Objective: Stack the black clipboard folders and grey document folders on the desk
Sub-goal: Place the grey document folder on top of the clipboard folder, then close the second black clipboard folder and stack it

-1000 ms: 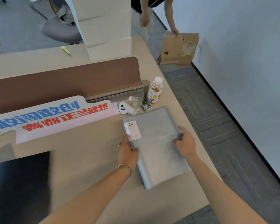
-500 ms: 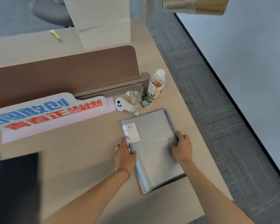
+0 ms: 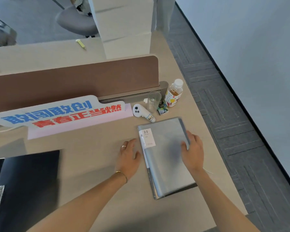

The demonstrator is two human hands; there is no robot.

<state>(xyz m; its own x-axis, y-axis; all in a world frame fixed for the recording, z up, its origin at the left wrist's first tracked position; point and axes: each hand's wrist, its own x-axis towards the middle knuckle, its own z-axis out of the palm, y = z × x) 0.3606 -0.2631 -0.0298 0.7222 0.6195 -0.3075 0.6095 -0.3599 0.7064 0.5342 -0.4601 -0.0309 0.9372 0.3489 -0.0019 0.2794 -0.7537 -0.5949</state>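
Note:
A grey document folder (image 3: pixel 164 164) with a white "20" label lies flat on the desk (image 3: pixel 90 158) at the right, on top of a dark folder whose edge shows along its near side. My right hand (image 3: pixel 193 151) grips the grey folder's right edge, thumb on the cover. My left hand (image 3: pixel 129 156) rests on the desk just left of the folder's spine, fingers apart and holding nothing. A black clipboard folder (image 3: pixel 28 181) with a metal clip lies at the lower left, apart from both hands.
Behind the folder stand a white controller (image 3: pixel 141 112), a clear glass (image 3: pixel 153 101), a drink bottle (image 3: pixel 173 94) and a small packet (image 3: pixel 162 108). A sign with blue and red characters (image 3: pixel 62 113) leans on the brown divider (image 3: pixel 74 81). The desk's right edge is near the folder.
My left hand has slipped off the folder's left edge onto the desk. My right hand stays on the right edge. The folder has settled flat on the dark one.

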